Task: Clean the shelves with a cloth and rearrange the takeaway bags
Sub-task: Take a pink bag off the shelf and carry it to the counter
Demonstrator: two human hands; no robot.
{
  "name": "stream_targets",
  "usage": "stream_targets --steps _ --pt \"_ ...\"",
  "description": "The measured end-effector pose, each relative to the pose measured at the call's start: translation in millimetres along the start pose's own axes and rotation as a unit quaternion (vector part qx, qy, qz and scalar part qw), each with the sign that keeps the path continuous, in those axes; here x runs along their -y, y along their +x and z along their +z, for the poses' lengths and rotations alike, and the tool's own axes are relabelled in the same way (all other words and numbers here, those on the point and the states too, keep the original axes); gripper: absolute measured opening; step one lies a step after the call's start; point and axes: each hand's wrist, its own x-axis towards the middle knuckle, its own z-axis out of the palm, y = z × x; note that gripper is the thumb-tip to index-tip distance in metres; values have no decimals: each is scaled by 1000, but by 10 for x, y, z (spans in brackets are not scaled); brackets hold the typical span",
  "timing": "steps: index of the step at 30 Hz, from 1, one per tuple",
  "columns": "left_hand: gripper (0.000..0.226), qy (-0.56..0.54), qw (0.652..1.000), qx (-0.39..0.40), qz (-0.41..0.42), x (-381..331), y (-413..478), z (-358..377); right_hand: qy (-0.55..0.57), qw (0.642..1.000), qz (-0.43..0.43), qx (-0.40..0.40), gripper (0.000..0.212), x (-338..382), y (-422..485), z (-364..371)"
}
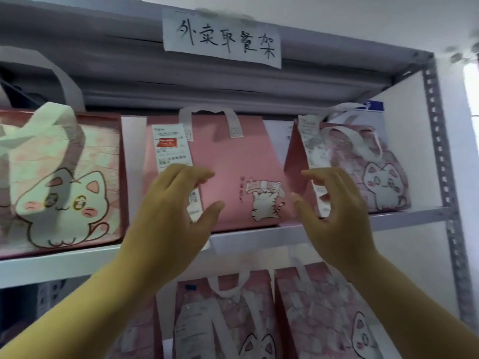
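Two bare hands raised before the shelf (259,235), left hand (171,206) and right hand (334,208) both spread wide, empty, plain pink takeaway bag (233,172) upright between them, cat-print bags on either side.

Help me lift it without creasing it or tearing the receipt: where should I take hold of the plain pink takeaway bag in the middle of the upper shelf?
Probably by both side edges, from the front. The plain pink takeaway bag stands upright, facing out, with a gap on its left side, and the left hand and right hand are already open either side. Avoid the paper receipt on its front left.
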Motion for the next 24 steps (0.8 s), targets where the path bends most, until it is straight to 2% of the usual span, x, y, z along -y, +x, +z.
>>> stream_targets --steps 8,15,20,24 --pt "35 -72 996 21 40 -502 116 569 -44 998 47 28 37 -610 -56 -548" --pt "34 -76 997 6 11 -1027 302 1324 -75 989 117 54 36 -1535 -35 -920" --pt "54 -37 993 45 -106 -1222 401 1821 -138 972 161 95 56 -2083 30 -955" --pt "53 -26 982 86 -165 -1210 471 2010 -124 958 214 142 67 -2369 73 -877"
